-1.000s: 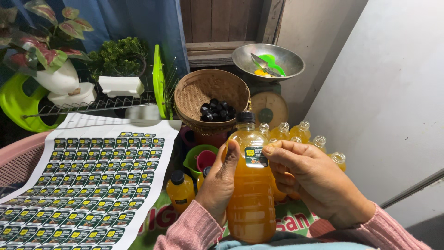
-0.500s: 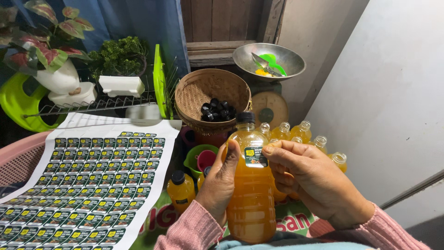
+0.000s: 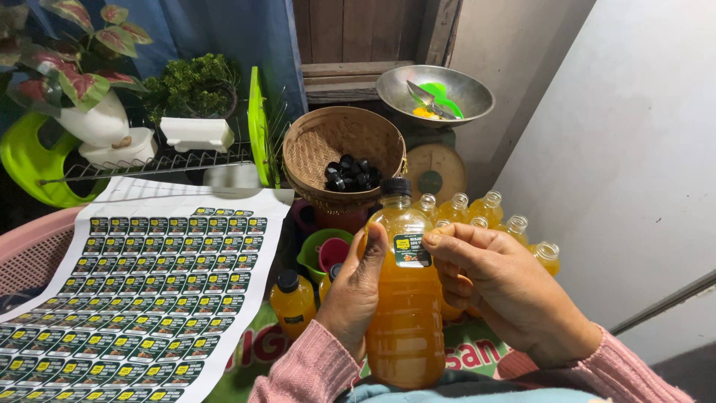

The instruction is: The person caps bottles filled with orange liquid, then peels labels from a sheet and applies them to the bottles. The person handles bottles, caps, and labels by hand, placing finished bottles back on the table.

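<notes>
We see the left hand (image 3: 356,295) wrapped around an upright orange juice bottle (image 3: 404,298) at lower centre of the frame, fingers curled on its side. The right hand (image 3: 501,295) pinches the small green label (image 3: 412,251) against the bottle's shoulder, thumb pressing its edge. A sheet of labels (image 3: 142,287) fills the lower left. Uncapped bottles (image 3: 488,213) stand just behind, and the woven basket (image 3: 328,142) above holds black caps (image 3: 349,173).

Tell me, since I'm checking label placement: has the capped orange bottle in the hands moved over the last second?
No. The orange bottle keeps its place below the woven basket, with the left hand and right hand holding as before.
</notes>
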